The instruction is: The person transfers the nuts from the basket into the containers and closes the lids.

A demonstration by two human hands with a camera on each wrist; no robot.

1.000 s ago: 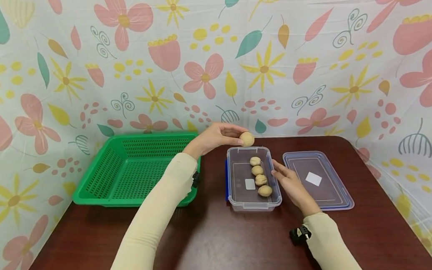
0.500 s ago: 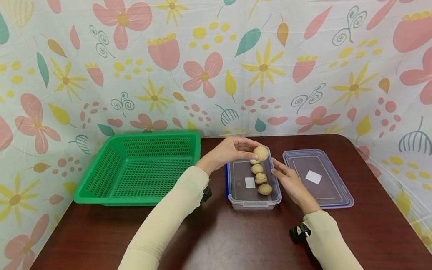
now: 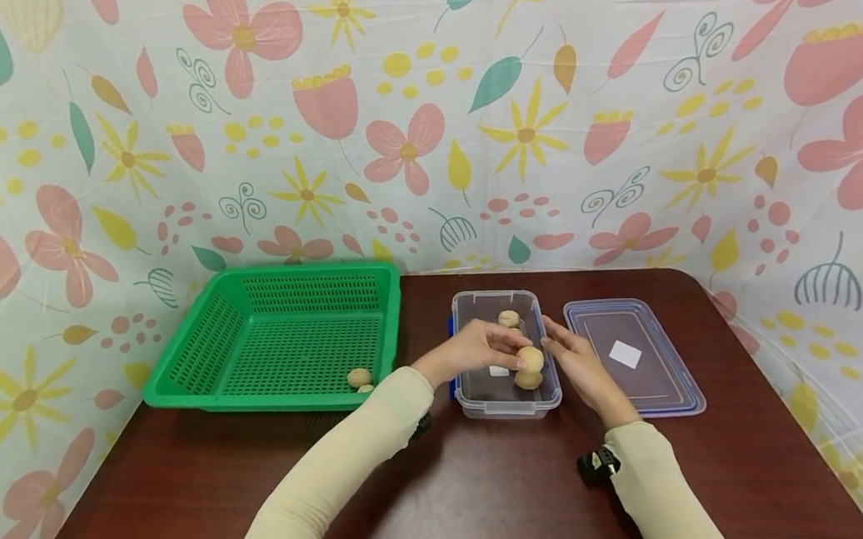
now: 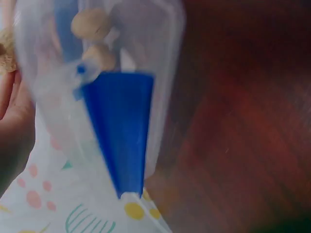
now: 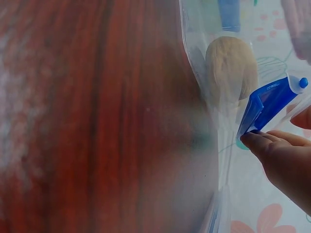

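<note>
In the head view, my left hand [image 3: 475,352] pinches a walnut [image 3: 530,359] between thumb and fingertips over the near half of a clear plastic container [image 3: 478,396]. Below it a walnut [image 3: 528,380] lies in the container near its front. Another walnut [image 3: 508,318] shows near the back, and my left hand covers those between. My right hand [image 3: 583,372] rests along the container's right side, fingers nearly straight. In the right wrist view those fingers touch a blue side clasp [image 5: 265,104]. The left wrist view catches the held walnut [image 4: 7,52] at its left edge.
A green plastic basket [image 3: 185,395] stands at the left, with two walnuts [image 3: 360,377] visible in its near right corner. The container's lid [image 3: 661,383], bearing a white label, lies to the right on the dark wooden table [image 3: 477,492]. A floral cloth [image 3: 412,212] hangs behind.
My left hand has carried the walnut from beyond the container's back edge to over its near half. Walnuts in the basket's corner are now uncovered by the sleeve. The right hand stays put.
</note>
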